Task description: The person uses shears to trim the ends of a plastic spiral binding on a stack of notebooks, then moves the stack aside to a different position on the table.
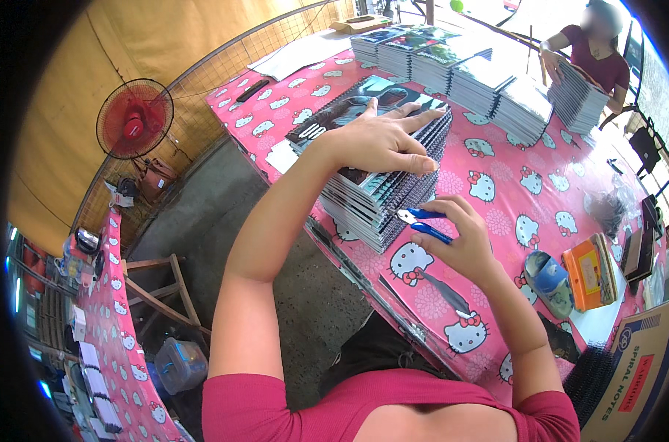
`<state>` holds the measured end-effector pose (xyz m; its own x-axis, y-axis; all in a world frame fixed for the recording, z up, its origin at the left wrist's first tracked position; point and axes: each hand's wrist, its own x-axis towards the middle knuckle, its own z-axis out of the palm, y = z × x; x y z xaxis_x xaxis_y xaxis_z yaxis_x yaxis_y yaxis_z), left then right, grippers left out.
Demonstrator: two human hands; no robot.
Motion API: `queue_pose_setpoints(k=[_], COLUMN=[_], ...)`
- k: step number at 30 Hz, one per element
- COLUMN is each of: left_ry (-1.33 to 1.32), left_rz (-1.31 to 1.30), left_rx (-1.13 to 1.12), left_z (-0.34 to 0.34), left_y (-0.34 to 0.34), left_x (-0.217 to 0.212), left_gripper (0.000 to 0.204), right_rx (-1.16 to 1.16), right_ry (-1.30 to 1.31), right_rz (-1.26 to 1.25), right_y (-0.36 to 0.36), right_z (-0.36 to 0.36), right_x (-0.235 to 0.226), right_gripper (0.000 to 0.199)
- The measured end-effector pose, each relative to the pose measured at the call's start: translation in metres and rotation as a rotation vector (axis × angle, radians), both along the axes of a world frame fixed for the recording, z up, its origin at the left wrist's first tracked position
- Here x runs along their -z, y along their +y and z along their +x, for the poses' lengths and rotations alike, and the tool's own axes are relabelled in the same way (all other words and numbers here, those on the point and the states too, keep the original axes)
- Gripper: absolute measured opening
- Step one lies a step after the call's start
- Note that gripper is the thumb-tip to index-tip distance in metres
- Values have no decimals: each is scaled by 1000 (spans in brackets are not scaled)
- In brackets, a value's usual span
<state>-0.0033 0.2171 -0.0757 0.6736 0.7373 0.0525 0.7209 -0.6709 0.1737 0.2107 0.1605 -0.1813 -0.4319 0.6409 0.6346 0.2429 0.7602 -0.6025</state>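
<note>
A tall stack of spiral notebooks [364, 197] stands at the near edge of the table, a dark picture on its top cover. Across that cover lies my left hand [386, 140], pressed flat with its fingers spread and nothing gripped. My right hand [463, 239] holds a pair of small blue-handled cutting pliers [430, 234], handles spread apart. Their metal jaws are right beside the black coil spines on the stack's right side; whether they touch a coil, I cannot tell.
More notebook stacks [485, 85] line the table's [489, 214] far side. A person [603, 55] there handles another stack [577, 99]. At right sit a blue slipper-like thing [548, 283], an orange case [589, 276] and a cardboard box [640, 376]. A red fan [134, 119] stands left.
</note>
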Motion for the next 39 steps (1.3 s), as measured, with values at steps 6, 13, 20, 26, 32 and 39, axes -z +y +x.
queue_pose_setpoints(k=[6,13,20,26,32,39], left_ry=[-11,-7,-19,-29,-30,-24], left_rz=[19,35,46,41,39,43], left_rx=[16,26,17,29,41,27], left_z=[2,0,0,0,-3,0], left_y=[1,1,1,4,3,3], left_x=[1,1,3,4,3,4], left_gripper=[44,45,42,39,41,44], right_rx=[69,-324,204,-163,-58,81], right_ry=[-34,119,-113,23,-62,-65], right_rz=[96,-1269,324,-734,-589,143], right_y=[3,16,-7,13,-2,3], right_z=[-6,6,-5,2,0,-4], right_x=[-4,-3,1,-1,4,15], right_gripper=[39,38,41,35,36,35])
